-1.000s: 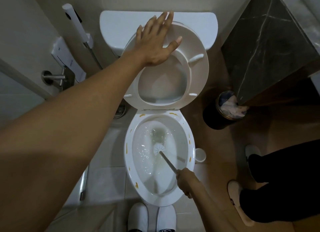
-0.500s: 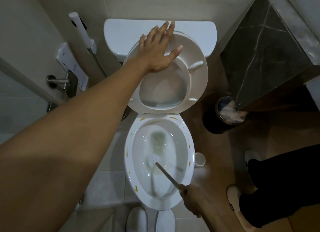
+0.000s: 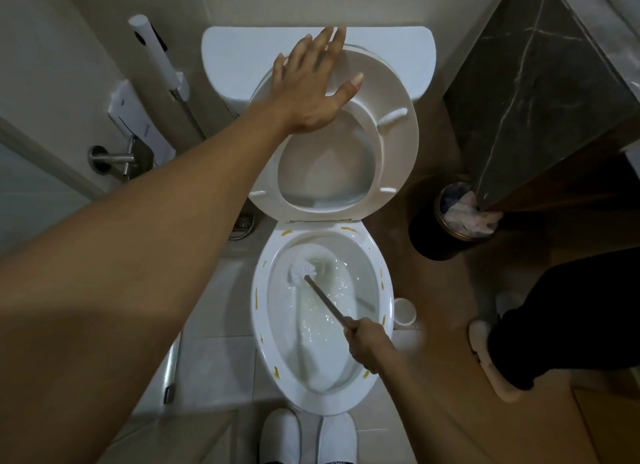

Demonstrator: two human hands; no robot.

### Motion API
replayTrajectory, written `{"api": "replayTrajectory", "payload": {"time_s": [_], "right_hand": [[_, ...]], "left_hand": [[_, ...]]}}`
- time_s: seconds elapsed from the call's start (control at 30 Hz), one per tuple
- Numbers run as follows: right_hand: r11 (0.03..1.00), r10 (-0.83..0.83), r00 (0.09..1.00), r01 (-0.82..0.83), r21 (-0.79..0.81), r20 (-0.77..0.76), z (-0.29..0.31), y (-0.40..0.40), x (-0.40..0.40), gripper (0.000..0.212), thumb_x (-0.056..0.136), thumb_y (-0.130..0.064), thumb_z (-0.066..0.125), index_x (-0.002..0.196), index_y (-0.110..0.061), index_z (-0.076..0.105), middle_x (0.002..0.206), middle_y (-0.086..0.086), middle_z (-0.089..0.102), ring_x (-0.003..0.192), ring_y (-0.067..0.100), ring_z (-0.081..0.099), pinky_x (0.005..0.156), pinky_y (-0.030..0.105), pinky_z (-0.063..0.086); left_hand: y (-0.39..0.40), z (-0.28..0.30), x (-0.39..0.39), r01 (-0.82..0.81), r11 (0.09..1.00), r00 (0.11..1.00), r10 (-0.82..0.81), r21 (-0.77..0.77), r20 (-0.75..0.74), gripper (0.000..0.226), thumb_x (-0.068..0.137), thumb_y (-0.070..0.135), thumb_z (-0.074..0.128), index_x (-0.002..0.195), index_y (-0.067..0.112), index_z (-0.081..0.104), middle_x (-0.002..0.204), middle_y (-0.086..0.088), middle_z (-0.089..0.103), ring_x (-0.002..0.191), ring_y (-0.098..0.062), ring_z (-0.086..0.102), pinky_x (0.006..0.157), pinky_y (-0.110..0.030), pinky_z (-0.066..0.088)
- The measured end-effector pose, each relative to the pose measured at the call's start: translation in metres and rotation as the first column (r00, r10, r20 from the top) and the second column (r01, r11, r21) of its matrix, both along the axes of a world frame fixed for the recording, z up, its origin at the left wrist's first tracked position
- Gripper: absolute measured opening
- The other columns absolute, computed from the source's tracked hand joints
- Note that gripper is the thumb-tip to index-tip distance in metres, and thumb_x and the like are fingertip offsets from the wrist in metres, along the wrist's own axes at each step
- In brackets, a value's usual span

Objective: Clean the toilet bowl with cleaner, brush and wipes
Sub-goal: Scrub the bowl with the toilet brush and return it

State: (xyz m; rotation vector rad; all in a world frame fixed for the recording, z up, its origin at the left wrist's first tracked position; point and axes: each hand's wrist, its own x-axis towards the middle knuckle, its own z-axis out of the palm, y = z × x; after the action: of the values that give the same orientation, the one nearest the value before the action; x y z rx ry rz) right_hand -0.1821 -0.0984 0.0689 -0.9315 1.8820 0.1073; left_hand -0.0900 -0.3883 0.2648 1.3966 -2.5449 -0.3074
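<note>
two hands: both busy
left hand (image 3: pixel 311 93): flat on seat (image 3: pixel 398 145)
right hand (image 3: pixel 369 342): grips brush (image 3: pixel 303 271), bowl (image 3: pixel 258 311) 10 o'clock

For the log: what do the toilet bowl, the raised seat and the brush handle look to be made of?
Toilet bowl: glazed white ceramic, going by its glossy, thick rounded rim. Raised seat: probably moulded plastic, smoother and duller, with small bumper pads on its underside. Brush handle: thin straight brownish-grey rod, metal or plastic; too small to tell.

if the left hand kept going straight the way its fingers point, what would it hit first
Probably the toilet tank: the left hand lies flat on the raised seat, fingertips pointing over its top edge at the tank just behind. Depth is unclear.
</note>
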Motion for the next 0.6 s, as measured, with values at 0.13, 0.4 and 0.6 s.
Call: {"api": "replayTrajectory", "payload": {"time_s": [0.13, 0.4, 0.6], "right_hand": [[0.985, 0.167, 0.986, -0.167, 0.041, 0.008, 0.005, 0.032, 0.001, 0.036, 0.102, -0.032, 0.035, 0.130, -0.019, 0.053, 0.110, 0.007, 0.062, 0.082, 0.018, 0.060, 0.064, 0.027, 0.050], [0.974, 0.215, 0.974, -0.219, -0.060, -0.072, -0.002, -0.007, 0.016, 0.033, 0.102, -0.025, 0.035, 0.129, -0.015, 0.052, 0.095, 0.001, 0.049, 0.081, 0.019, 0.051, 0.076, 0.031, 0.049], [0.938, 0.345, 0.935, -0.346, 0.008, -0.077, 0.013, 0.030, 0.010, 0.033, 0.102, -0.018, 0.037, 0.131, -0.012, 0.051, 0.100, 0.003, 0.053, 0.085, 0.018, 0.055, 0.081, 0.032, 0.053]], "left_hand": [[0.000, 0.000, 0.000, 0.002, 1.000, 1.000, -0.002, -0.007, -0.001, 0.071, 0.096, 0.060, 0.021, 0.152, 0.025, -0.007, 0.160, 0.001, -0.008, 0.147, -0.023, -0.007, 0.115, -0.051, -0.003], [0.001, 0.001, 0.000, 0.002, 1.000, 1.000, -0.002, 0.011, -0.017, 0.070, 0.096, 0.060, 0.021, 0.151, 0.027, -0.007, 0.160, 0.002, -0.008, 0.147, -0.022, -0.007, 0.115, -0.050, -0.003], [0.001, 0.002, 0.000, 0.002, 1.000, 1.000, -0.001, 0.021, -0.012, 0.071, 0.096, 0.060, 0.021, 0.151, 0.026, -0.008, 0.160, 0.002, -0.009, 0.147, -0.022, -0.008, 0.115, -0.051, -0.004]]}}
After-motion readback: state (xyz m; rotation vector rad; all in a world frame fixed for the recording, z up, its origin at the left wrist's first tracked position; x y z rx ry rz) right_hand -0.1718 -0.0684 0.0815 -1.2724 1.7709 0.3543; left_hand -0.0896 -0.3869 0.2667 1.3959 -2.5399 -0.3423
